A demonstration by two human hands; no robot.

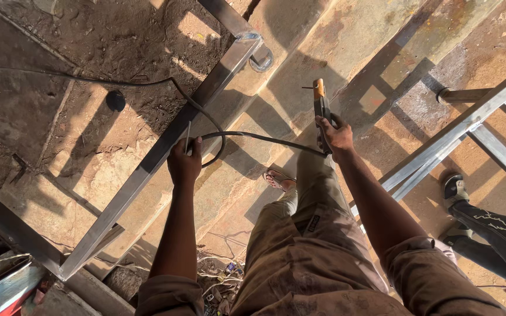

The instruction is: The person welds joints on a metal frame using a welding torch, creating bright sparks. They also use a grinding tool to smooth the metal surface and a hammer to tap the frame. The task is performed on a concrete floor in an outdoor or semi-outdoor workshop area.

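looking straight down from the head camera at a sunlit concrete floor (118, 158) with patches of dirt.

right hand (336, 136): fingers wrapped tight around the handle of an electrode holder (321, 105), dark body with an orange tip pointing away from the person. a thin short rod sticks out sideways near the tip. a black cable (253, 137) runs from the holder's lower end leftward, loops near the left hand, then heads off across the dirt to the upper left edge.

left hand (184, 161): fingers closed around a thin welding rod (188, 136) held roughly upright, its tip poking up above the knuckles. the hand sits right over a long square steel tube (147, 169), which runs diagonally from lower left to upper right. cannot tell if the hand touches the tube. at its upper end the tube meets another tube at a shiny welded corner, with a metal ring (263, 58) just beside it.

person's leg in dusty brown trousers (300, 246) fills the bottom centre, foot in a sandal (276, 178) on the floor between the two hands.

right side: a light metal frame (464, 131) of angled bars lies on the floor. another person's legs in dark trousers (499, 231) and a dark shoe (455, 188) stand next to it, well apart from both hands.

lower left: a small tangle of wire scraps (221, 281) on the ground, and a dark round object (115, 100) on the floor up left.
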